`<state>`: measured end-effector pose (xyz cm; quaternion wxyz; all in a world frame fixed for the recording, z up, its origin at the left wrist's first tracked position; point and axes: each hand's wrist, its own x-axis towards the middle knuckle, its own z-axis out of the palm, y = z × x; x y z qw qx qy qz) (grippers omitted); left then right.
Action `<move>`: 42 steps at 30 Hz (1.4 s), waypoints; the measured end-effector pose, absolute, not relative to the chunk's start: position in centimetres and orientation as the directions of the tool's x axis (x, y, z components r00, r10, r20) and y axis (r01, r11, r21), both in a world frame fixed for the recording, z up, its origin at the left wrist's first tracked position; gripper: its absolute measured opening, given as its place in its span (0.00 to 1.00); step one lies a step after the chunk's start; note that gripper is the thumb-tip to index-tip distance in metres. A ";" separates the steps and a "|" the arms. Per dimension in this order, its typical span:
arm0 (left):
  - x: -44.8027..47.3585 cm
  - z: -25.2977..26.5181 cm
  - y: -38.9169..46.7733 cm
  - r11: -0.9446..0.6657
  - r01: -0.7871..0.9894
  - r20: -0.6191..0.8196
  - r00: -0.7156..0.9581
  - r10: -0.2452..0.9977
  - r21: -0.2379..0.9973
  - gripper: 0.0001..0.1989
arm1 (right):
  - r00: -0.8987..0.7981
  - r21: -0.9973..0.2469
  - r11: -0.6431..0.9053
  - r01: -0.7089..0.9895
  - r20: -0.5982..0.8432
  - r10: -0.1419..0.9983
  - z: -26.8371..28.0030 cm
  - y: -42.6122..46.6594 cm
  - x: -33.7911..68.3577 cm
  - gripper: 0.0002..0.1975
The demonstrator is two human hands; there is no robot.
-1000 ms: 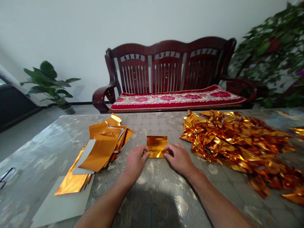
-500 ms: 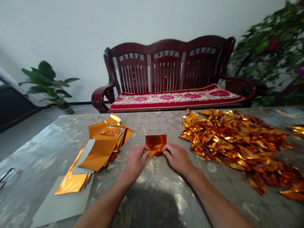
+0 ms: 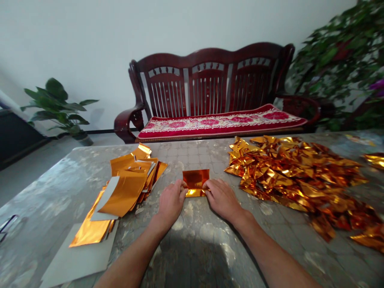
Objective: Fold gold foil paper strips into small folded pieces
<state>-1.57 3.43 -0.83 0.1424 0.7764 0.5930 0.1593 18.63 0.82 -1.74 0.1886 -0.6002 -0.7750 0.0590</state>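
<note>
A small sheet of shiny gold foil paper lies on the table in front of me, its near edge folded up in a bright strip. My left hand pinches the sheet's left side near the fold. On the opposite side my right hand is closed on the right edge, thumb and fingers together. To the left lies a loose stack of gold foil sheets, some with the pale back showing. A large heap of folded gold foil pieces spreads over the right of the table.
The table has a patterned grey cover. A grey card lies under the stack's near end. Dark-framed glasses or a similar object sit at the far left. Beyond the table stand a wooden bench and potted plants.
The near strip of the foil sheet now looks flatter and brighter. Both hands keep their hold, with the right hand slightly further left and higher. The view has shifted a little.
</note>
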 end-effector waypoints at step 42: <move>-0.3 -2.6 -0.2 -0.590 0.796 0.043 0.600 0.799 -0.136 0.24 | -0.506 -0.088 0.542 0.836 0.258 0.823 -1.0 0.2 17.9 0.09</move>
